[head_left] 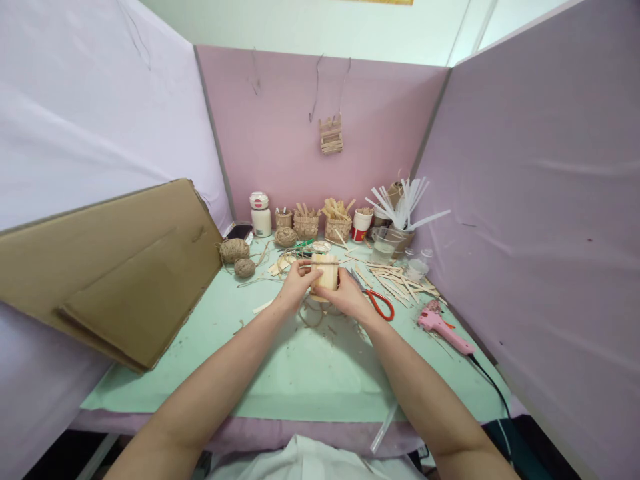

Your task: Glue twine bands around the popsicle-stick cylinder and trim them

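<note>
Between my two hands, over the middle of the table, is a small pale container of upright wooden sticks (327,275) with a band of twine round its upper part. My left hand (299,283) grips its left side, thumb across the front. From the right, my right hand (344,291) holds it low, with the thumb on the front; its other fingers are partly hidden. A loop of twine (313,325) hangs or lies just below the container. Red-handled scissors (381,305) lie right beside my right hand.
A pink glue gun (445,328) with a black cord lies at the right. Loose wooden sticks (400,283) spread behind the scissors. Twine balls (235,251) sit at the left near a leaning cardboard sheet (125,267). Stick-filled baskets (338,229) and a clear cup (384,248) stand behind.
</note>
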Demonstrator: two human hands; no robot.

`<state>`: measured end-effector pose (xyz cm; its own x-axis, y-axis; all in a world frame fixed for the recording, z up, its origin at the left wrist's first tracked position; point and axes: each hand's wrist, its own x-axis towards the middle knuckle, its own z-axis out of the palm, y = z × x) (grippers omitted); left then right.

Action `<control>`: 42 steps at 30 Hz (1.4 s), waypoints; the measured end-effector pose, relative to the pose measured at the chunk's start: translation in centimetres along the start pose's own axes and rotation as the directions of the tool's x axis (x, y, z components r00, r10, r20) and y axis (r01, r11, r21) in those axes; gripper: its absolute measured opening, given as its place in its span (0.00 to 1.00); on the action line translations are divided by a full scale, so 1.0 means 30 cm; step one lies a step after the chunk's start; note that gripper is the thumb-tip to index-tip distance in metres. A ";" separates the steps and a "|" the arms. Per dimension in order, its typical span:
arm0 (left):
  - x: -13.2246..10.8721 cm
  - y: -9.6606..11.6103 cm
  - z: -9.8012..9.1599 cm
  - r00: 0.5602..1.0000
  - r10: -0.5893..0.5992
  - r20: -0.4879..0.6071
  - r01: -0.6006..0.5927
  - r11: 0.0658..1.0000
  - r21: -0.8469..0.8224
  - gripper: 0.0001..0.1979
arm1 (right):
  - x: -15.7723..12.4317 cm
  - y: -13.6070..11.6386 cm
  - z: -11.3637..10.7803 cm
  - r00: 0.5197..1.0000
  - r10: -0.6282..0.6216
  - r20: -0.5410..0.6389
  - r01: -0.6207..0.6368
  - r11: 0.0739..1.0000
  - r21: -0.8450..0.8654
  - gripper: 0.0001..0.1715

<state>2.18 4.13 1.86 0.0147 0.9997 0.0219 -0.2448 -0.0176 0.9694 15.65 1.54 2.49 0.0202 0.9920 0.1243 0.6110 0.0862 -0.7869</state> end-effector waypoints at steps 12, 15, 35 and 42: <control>0.004 -0.024 0.003 0.999 0.027 -0.022 -0.027 0.999 0.025 0.21 | -0.001 0.002 -0.001 1.000 -0.002 0.012 0.002 1.000 0.004 0.34; 0.003 -0.024 0.004 1.000 0.020 -0.021 -0.019 0.999 0.026 0.21 | -0.004 0.000 -0.002 1.000 -0.003 0.009 0.003 1.000 -0.002 0.34; -0.011 -0.016 0.007 0.999 -0.032 0.017 0.033 0.997 -0.068 0.19 | 0.017 0.029 0.004 0.999 -0.020 0.037 0.015 0.991 0.134 0.35; 0.007 -0.046 0.008 0.999 0.030 -0.024 -0.030 0.999 -0.027 0.20 | -0.013 -0.007 -0.011 1.000 -0.004 0.025 0.002 0.998 0.063 0.31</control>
<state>2.75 4.34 0.60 -0.0160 0.9989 0.0447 -0.2711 -0.0474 0.9614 15.77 1.11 2.82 -0.0016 0.9937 0.1121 0.5602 0.0938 -0.8230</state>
